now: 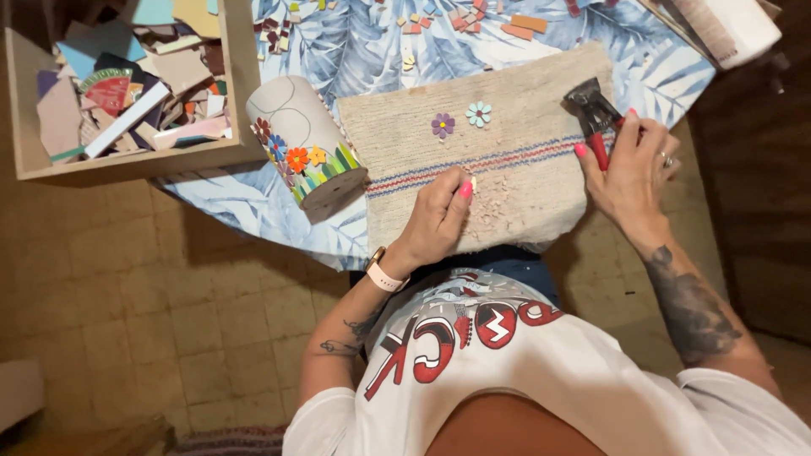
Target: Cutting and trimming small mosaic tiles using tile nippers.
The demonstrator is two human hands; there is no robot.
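My right hand (632, 165) grips red-handled tile nippers (595, 114), jaws pointing up over the right edge of a beige woven cloth (507, 101) with red and blue stripes. My left hand (439, 211) rests on the cloth's near edge, fingertips pinching a small pale tile chip (472, 183). Pale tile crumbs (498, 198) lie scattered beside it. A purple mosaic flower (443, 125) and a light-blue one (479, 113) sit on the cloth farther away.
A white cylinder (291, 127) lies on its side left of the cloth, with a mosaic of flowers and leaves at its base. A wooden box (241, 76) of tile shards stands at the far left. Small tile pieces (524, 25) dot the leaf-print table cover. Tiled floor lies below.
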